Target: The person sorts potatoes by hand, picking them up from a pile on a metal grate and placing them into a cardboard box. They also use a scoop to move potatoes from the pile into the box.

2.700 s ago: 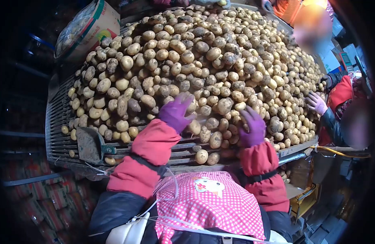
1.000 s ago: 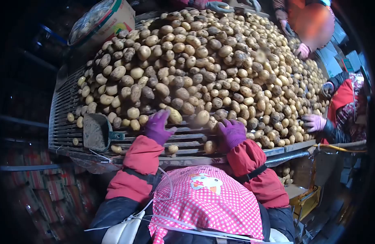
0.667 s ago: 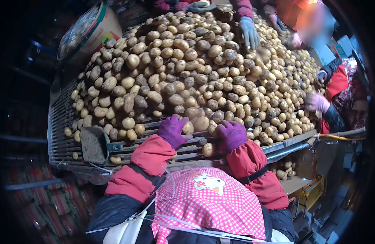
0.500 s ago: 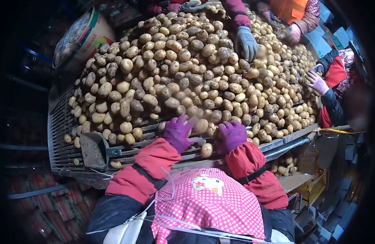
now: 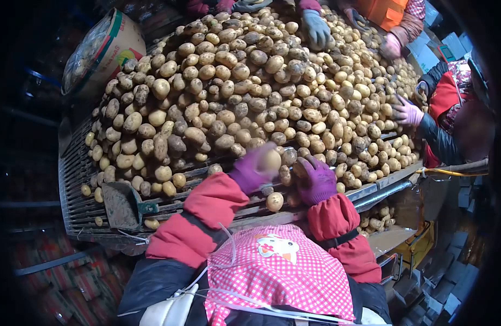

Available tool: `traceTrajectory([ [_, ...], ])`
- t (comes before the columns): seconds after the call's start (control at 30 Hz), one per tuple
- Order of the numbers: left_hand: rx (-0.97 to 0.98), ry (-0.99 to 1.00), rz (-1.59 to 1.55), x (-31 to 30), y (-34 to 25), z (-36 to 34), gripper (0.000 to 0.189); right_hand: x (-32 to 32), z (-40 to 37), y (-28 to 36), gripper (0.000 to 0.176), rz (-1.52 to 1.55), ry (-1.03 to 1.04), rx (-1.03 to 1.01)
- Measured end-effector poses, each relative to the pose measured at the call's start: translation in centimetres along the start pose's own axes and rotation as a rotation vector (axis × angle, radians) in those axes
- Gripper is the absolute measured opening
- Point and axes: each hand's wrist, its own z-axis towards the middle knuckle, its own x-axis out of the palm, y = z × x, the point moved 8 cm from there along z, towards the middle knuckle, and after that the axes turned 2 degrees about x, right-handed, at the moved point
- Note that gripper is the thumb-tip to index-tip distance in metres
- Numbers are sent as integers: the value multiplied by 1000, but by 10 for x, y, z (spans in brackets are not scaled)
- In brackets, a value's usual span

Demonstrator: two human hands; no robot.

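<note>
A big heap of potatoes [image 5: 223, 117], many with soil on them, covers the slatted sorting table in front of me. My left hand [image 5: 253, 170], in a purple glove and smeared by motion, has its fingers round a pale potato [image 5: 271, 161]. To its right, my right hand [image 5: 319, 182], gloved alike, curls over a dark, soiled potato [image 5: 299, 169] at the heap's near edge. Between my hands, a single yellow potato [image 5: 275, 201] lies on the slats close to the front rail.
A green-edged scoop [image 5: 121, 205] lies at the table's left front. A carton [image 5: 117, 51] stands at the back left. Co-workers' gloved hands, one grey glove [image 5: 316, 30] and one pink glove [image 5: 407, 112], reach into the heap. A metal rail [image 5: 383, 191] runs along the front right.
My left hand has moved right and up, closing round a pale potato. My right hand has shifted slightly right and curled over a dark one. A co-worker's grey glove has drawn back.
</note>
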Motion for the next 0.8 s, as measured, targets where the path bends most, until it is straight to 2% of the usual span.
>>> traceTrajectory([
  [0.07,-199,38,-619,-14,12,-1,57,-1,2,1,59,-53,55,-2],
  [0.13,-261,-17,-1294,-11,11,-1,66,-9,0,-4,58,111,-67,-4],
  [0.17,-279,-21,-1337,-11,4,-2,66,-15,0,-7,57,191,-128,-6],
  [0.23,-326,-18,-1436,-8,-21,-1,67,-12,-7,-24,51,1080,31,499],
  [0.3,-310,22,-1337,5,-41,2,71,15,-19,-32,60,1919,-6,719],
  [0.33,-299,42,-1285,11,-51,4,73,19,-25,-33,68,1990,-48,797],
  [0.43,-159,144,-1160,38,-78,12,79,10,-35,-19,69,2392,-32,786],
  [0.57,-101,336,-1039,93,-88,28,70,-5,-70,-51,74,2454,-194,740],
  [0.6,-52,372,-1066,109,-90,31,67,-17,-75,-57,68,2514,-179,450],
  [0.67,-86,357,-936,149,-92,34,57,-21,-96,-81,64,2477,-300,440],
  [0.77,-153,402,-695,199,-134,39,44,-47,-137,-105,61,2495,-430,424],
  [0.8,-110,458,-590,216,-149,42,44,-56,-151,-115,61,2505,-479,397],
])
